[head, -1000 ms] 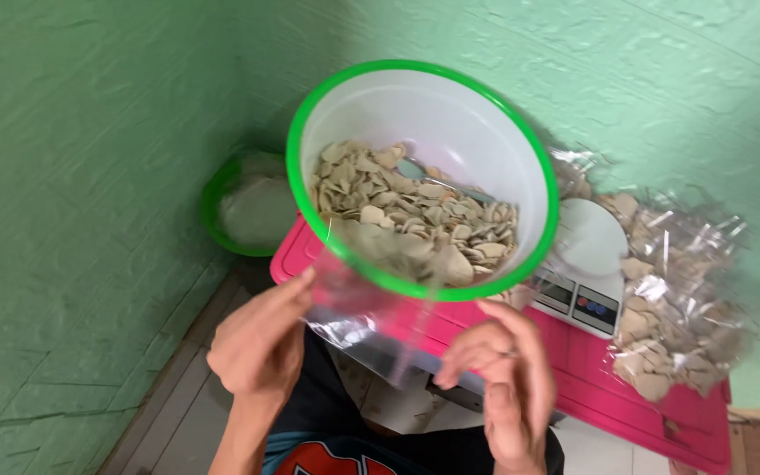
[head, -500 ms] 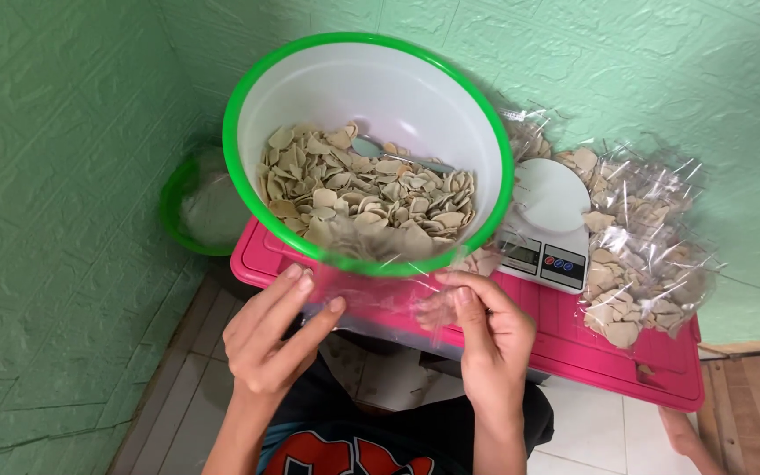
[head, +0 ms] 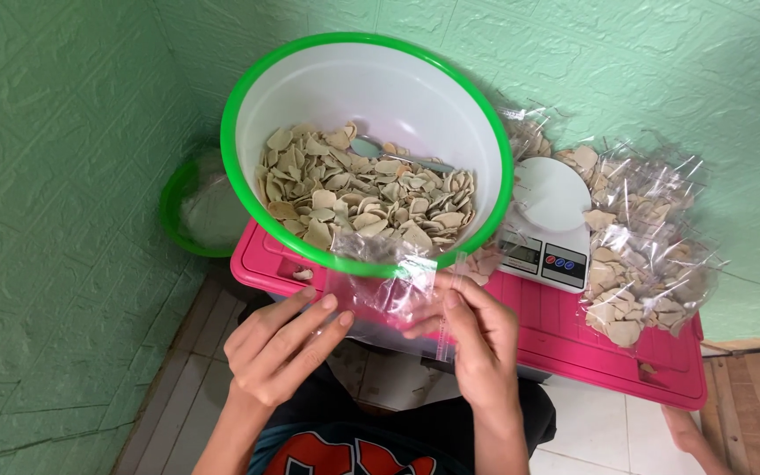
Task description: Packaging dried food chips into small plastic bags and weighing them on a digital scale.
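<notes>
Both hands pinch a clear plastic bag [head: 389, 295] just below the green-rimmed bowl [head: 248, 97] of chips: left hand [head: 279, 347] fingers loosely spread, right hand [head: 477, 339] clamped on its edge (filled bags [head: 648, 255] crowd the pink lid's [head: 573, 339] right side).

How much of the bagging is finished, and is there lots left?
Done: a pile of filled clear bags lies beside the white scale. In hand: the left hand and right hand hold an empty clear bag between them. Left: the green-rimmed bowl holds many pale chips, so plenty remains.
</notes>
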